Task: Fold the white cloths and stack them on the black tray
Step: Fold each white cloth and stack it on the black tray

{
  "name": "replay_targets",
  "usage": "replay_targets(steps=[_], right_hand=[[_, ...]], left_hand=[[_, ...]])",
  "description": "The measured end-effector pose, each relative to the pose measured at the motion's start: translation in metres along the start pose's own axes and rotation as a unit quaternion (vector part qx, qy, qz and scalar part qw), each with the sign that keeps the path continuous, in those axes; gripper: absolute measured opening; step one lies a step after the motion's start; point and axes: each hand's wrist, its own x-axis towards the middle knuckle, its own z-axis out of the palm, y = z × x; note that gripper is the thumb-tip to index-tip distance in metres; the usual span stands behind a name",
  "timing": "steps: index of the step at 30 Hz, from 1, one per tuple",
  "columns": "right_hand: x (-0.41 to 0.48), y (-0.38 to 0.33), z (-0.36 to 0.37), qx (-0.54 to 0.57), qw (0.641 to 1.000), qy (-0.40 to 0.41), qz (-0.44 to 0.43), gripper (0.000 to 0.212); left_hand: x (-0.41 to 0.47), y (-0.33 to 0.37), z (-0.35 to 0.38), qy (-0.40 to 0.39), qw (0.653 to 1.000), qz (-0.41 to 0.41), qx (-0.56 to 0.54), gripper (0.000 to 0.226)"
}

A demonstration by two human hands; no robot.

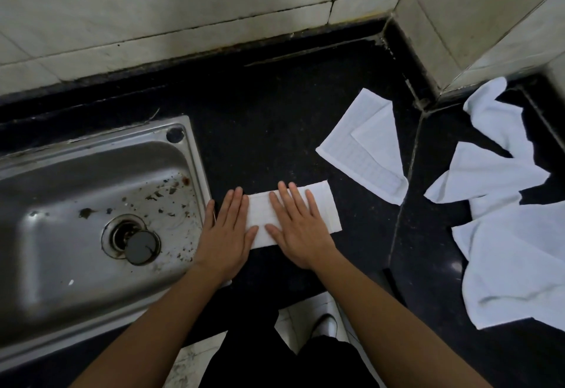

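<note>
Both our hands lie flat with fingers straight and a little spread. The left hand [226, 228] presses the left end of a folded white cloth [324, 207] and the right hand [298, 228] presses its middle. This narrow strip lies on the black counter [275, 130], just right of the steel sink [195, 155]. Farther right, a heap of loose white cloths [513, 265] lies crumpled on the counter. Beyond our strip, another white cloth [367, 149] lies apart from it with one corner turned over. Behind everything stands the tiled wall [183, 5].
</note>
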Motion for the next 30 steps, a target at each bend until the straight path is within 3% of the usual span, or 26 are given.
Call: replay_targets(steps=[4,8,12,15,17,18,23,27,30], right_hand=[[-0.002,-0.002,-0.003,-0.001,1.0,-0.007,-0.001,0.072],[-0.009,0.016,-0.008,-0.004,0.994,0.016,0.107,0.075],[-0.009,0.017,-0.014,0.021,0.995,-0.009,0.099,0.078],[-0.019,0.015,-0.023,0.106,0.978,0.082,0.161,0.07],[-0.027,0.02,-0.031,0.148,0.942,0.173,0.247,0.063],[-0.031,0.023,-0.035,0.163,0.926,0.18,0.289,0.061],[-0.043,0.035,-0.052,0.258,0.878,0.014,0.404,0.048],[-0.04,0.043,-0.07,0.315,0.849,-0.05,0.421,0.033],[-0.039,0.05,-0.069,0.388,0.817,-0.046,0.424,0.024]], left_hand=[[-0.004,0.002,0.0,-0.008,1.0,-0.002,-0.001,0.069],[-0.001,0.004,-0.002,0.004,1.0,-0.015,-0.002,0.069],[-0.003,0.004,-0.003,-0.014,1.0,-0.016,-0.003,0.07],[-0.004,0.004,-0.004,-0.018,1.0,-0.021,0.004,0.071],[0.0,0.004,-0.006,-0.02,1.0,-0.021,0.002,0.071],[0.001,0.003,-0.007,-0.021,1.0,-0.021,0.0,0.071],[-0.002,0.003,-0.005,-0.027,0.999,-0.022,-0.006,0.073],[-0.001,0.003,-0.007,-0.038,0.999,-0.02,-0.015,0.079],[-0.005,0.01,-0.014,-0.057,0.998,-0.033,-0.024,0.081]])
